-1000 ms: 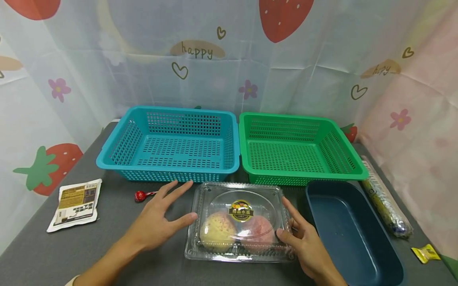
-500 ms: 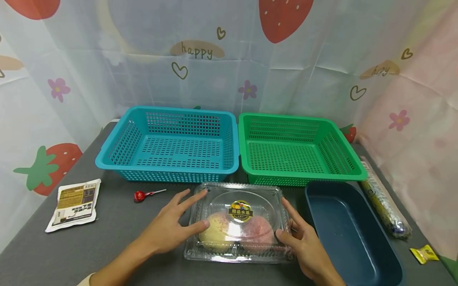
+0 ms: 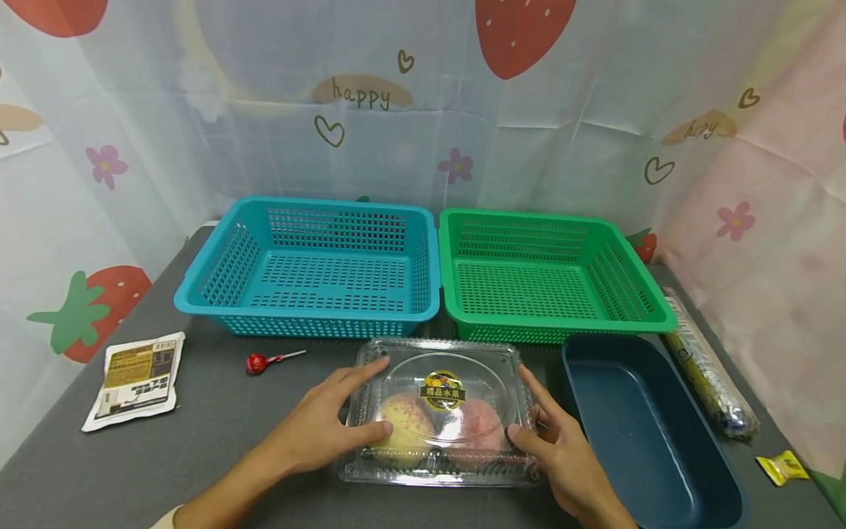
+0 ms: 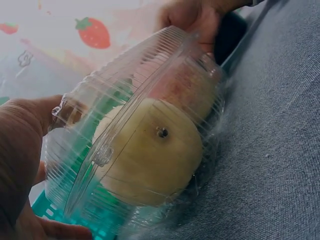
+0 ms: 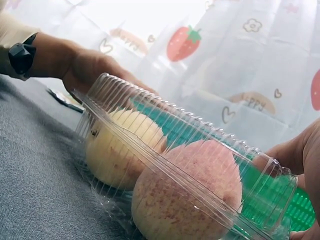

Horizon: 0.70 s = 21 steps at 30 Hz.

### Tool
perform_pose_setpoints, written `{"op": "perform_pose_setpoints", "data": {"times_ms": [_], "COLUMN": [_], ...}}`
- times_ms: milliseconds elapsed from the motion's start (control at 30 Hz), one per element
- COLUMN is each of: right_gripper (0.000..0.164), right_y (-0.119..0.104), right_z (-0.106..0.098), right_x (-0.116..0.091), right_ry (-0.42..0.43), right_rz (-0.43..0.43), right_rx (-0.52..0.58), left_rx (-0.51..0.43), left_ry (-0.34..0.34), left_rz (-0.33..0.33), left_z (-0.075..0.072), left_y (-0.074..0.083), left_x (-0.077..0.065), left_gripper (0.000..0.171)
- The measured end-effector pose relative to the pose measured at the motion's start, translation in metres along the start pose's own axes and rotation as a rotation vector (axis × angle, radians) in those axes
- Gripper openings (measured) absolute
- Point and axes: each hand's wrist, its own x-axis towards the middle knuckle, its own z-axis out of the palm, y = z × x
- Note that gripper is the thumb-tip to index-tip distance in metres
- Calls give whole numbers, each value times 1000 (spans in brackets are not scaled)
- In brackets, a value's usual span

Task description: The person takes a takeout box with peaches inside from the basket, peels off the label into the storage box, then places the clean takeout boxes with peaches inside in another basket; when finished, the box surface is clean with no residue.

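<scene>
A clear plastic clamshell box with a black and gold label on its lid lies in front of the baskets. Inside it are a pale yellow peach and a pinkish peach. My left hand grips the box's left side, thumb over the lid and index finger along the upper left corner. On the right side my right hand holds the box, thumb at the near part of the edge and index finger stretched along it. The lid is closed in all three views.
A blue basket and a green basket stand behind the box. At right are a dark blue tub, a long wrapped package and a yellow-wrapped candy. A lollipop and a white pouch lie left.
My left hand has moved right, from beside the clamshell box onto its left side, leaving the lollipop stick uncovered. The right hand and the box have stayed in place.
</scene>
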Motion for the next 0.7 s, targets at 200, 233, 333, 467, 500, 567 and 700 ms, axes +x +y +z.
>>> {"op": "perform_pose_setpoints", "data": {"times_ms": [200,233,333,467,500,567,700], "right_gripper": [74,74,74,73,73,74,74], "right_y": [0,0,-1,-4,-6,-10,-22], "right_z": [0,0,0,1,2,3,4], "right_x": [0,0,-1,-3,-3,-5,-7], "right_ry": [2,4,18,56,69,93,147], "right_rz": [-8,-8,0,47,67,97,115], "right_rx": [0,-1,-12,-66,-88,-161,-402], "left_rx": [-45,-57,-106,-220,-256,-329,-455], "left_ry": [-31,-35,-46,-61,-62,-64,-68], "left_rz": [35,41,43,14,7,-11,-38], "left_z": [-1,-1,0,2,3,4,4], "left_y": [-2,-2,-1,-1,0,0,1], "left_x": [0,1,2,3,3,3,4], "left_gripper": [80,80,79,80,80,79,79]}}
